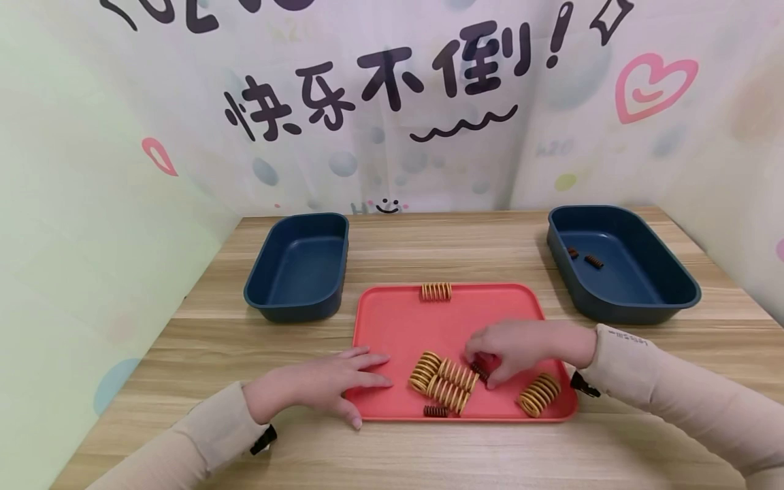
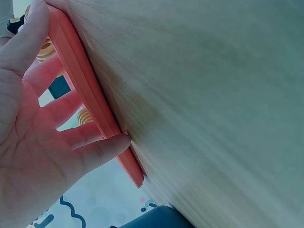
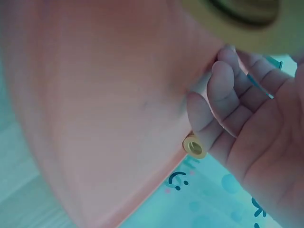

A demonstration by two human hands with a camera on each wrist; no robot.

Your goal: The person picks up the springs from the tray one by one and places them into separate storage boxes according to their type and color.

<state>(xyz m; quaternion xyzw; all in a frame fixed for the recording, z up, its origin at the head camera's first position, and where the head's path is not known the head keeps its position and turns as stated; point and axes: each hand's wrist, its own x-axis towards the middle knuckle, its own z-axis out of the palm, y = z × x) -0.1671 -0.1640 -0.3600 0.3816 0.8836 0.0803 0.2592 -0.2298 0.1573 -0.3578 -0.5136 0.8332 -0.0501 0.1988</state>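
Observation:
My left hand (image 1: 333, 381), fingers spread, rests at the left edge of the red tray (image 1: 392, 320); its fingers reach over the rim in the left wrist view. Over the tray, my right hand (image 1: 514, 350) has curled fingers and thumb at the two ends of a small dark spring (image 1: 480, 372). The right wrist view hides that spring. Left of it, three large yellow springs (image 1: 447, 384) lie close together, with another small dark spring (image 1: 435, 411) below them. One yellow spring (image 1: 540, 395) is at the tray's right, another (image 1: 436, 292) by its far edge.
At the back left of the wooden table (image 1: 416, 245) stands a blue bin (image 1: 298, 313) with nothing visible inside. A second blue bin (image 1: 637, 313) at the back right holds small dark springs (image 1: 593, 261). A printed cloth (image 1: 392, 163) hangs behind the table.

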